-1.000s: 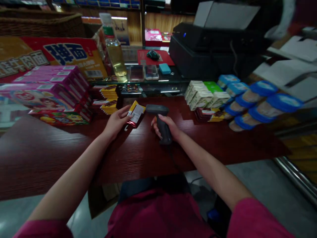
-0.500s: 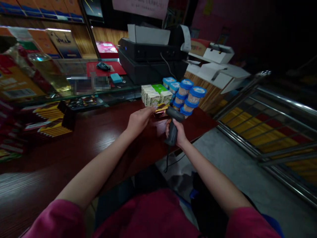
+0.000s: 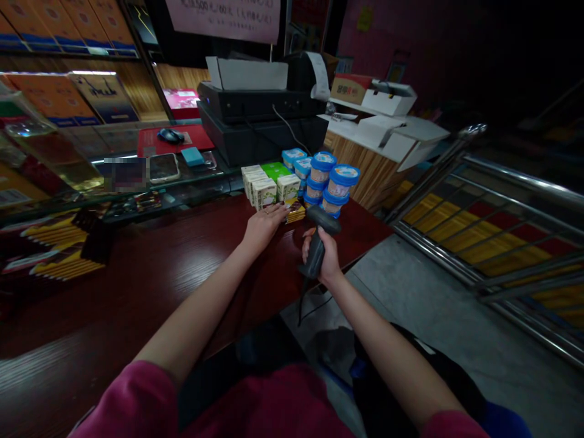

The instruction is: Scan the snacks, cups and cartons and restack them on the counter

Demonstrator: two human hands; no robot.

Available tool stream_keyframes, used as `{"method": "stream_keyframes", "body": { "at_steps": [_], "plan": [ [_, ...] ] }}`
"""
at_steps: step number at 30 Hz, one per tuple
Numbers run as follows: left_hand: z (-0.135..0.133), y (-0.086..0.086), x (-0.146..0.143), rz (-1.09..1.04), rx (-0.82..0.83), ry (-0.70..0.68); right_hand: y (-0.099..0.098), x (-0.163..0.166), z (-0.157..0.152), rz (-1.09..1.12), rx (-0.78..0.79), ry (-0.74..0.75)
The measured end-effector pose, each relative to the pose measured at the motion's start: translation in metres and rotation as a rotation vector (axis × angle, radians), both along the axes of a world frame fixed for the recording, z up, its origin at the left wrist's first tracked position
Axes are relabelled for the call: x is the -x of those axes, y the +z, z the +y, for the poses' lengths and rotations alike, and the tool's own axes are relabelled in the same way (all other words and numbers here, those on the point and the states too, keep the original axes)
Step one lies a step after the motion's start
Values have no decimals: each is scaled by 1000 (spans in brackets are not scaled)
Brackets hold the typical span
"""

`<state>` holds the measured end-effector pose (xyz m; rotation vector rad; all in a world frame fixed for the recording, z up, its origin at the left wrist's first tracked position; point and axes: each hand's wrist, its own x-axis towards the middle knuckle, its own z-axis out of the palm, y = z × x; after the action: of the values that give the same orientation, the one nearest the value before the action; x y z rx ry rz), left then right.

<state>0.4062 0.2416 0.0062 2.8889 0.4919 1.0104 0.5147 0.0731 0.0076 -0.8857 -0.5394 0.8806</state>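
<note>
My right hand (image 3: 323, 254) is wrapped around the handle of a black barcode scanner (image 3: 316, 255), its head tilted toward the far left and its cord hanging down past the table edge. My left hand (image 3: 265, 226) is palm down over the table, with its fingertips on the left end of a small stack of yellow and brown snack packets (image 3: 295, 213). The packets lie just beyond the scanner head. Small white-and-green drink cartons (image 3: 265, 193) stand right behind my left fingers. Stacked blue-lidded tubs (image 3: 335, 188) are behind and to the right of the scanner.
More yellow packets (image 3: 68, 258) are on the left of the red-brown table (image 3: 182, 255). Behind it stands a glass counter with a phone (image 3: 165, 168), a mouse (image 3: 170, 135) and a black cash drawer (image 3: 260, 137). A metal railing (image 3: 456, 237) stands at the right.
My view has turned a little, shifting the counter items leftward. The yellow packets under my left fingers have moved slightly away from the scanner head, and the scanner has come slightly lower.
</note>
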Motion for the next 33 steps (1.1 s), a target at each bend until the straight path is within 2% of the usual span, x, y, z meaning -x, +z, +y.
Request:
{"method": "stream_keyframes", "body": {
  "at_steps": [9, 11, 13, 16, 19, 23, 26, 29, 33],
  "plan": [
    [7, -4, -4, -46, 85, -78, 3, 1, 0, 6, 19, 52],
    [6, -3, 4, -76, 85, -64, 4, 4, 0, -16, 35, 82],
    [4, -1, 24, -118, 65, -19, 6, 11, 5, -34, 48, 137],
    [5, 3, 81, -155, -8, 58, 9, 32, 21, -38, 74, 299],
    [10, 9, 162, -166, -108, 178, 11, 65, 51, -28, 128, 516],
    [17, 17, 281, -177, -183, 449, 13, 122, 101, -57, 179, 751],
    [19, 18, 354, -161, -146, 658, 15, 165, 132, -104, 159, 860],
    [21, 13, 397, -102, -48, 817, 16, 195, 151, -125, 137, 911],
    [24, 9, 412, -40, 34, 886, 14, 208, 159, -128, 146, 916]
  ]
}}
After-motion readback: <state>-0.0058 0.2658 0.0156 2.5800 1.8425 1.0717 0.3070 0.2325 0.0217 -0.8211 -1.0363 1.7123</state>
